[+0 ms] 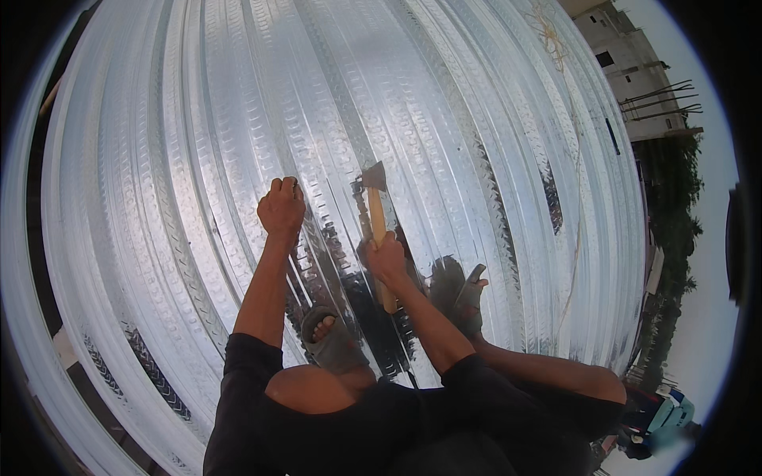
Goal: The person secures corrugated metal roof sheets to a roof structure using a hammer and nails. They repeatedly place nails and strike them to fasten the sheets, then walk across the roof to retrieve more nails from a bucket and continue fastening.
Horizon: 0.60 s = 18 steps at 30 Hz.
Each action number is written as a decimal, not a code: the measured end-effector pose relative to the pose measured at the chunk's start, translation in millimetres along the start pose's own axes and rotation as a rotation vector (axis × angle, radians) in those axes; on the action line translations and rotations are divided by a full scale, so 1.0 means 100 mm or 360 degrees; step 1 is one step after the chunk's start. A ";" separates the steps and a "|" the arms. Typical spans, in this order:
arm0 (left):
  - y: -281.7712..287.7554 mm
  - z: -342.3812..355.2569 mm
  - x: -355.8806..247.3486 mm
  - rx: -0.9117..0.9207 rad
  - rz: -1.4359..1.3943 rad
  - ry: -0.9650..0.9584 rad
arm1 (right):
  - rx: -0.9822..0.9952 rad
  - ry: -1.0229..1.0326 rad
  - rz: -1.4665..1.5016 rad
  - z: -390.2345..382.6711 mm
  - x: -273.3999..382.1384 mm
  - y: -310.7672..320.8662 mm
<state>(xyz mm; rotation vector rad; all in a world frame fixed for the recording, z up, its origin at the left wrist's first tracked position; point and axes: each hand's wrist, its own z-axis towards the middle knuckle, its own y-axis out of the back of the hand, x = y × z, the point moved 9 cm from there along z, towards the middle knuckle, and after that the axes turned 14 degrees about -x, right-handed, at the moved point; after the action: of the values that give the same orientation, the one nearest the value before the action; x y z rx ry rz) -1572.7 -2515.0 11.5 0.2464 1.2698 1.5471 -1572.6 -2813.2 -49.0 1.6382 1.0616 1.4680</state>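
Beneath me is a shiny ribbed metal sheet roof (421, 103) with embossed patterns. My left hand (281, 207) rests on it with curled fingers; whatever small thing may be at the fingertips is too small to name. My right hand (385, 255) grips the wooden handle of a hatchet (377, 211), whose dark metal head lies just right of and above my left hand, over the sheet. Both my sandaled feet are on the metal, the left foot (327, 339) below my left hand, the right foot (471, 304) to the right of the handle.
A thin tan cord (577, 254) runs along the right part of the roof. Beyond the right edge are a concrete building (611, 47) with protruding rods, trees (676, 222), and a blurred teal and dark shape (667, 420) at lower right. Dark gaps show along the curved left edge.
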 end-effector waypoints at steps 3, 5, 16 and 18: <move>0.10 -0.24 0.17 0.0026 0.0058 0.0001 | -0.0021 0.0075 0.0120 0.26 0.44 0.25; 0.12 -0.01 0.09 -0.0116 0.0015 -0.0026 | -0.0302 0.0175 0.0276 0.63 0.69 0.85; 0.07 -0.04 -0.02 -0.0061 -0.0021 -0.0040 | -0.0468 0.0203 0.0439 0.16 0.41 0.69; 0.04 -0.02 0.12 -0.0026 -0.0006 -0.0018 | 0.0142 -0.0003 0.0141 0.04 0.21 -0.05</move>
<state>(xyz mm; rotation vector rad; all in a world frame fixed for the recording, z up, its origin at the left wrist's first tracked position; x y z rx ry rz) -1581.8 -2505.7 8.8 0.2418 1.2474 1.5502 -1568.9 -2792.1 -44.6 1.7692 1.0797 1.4941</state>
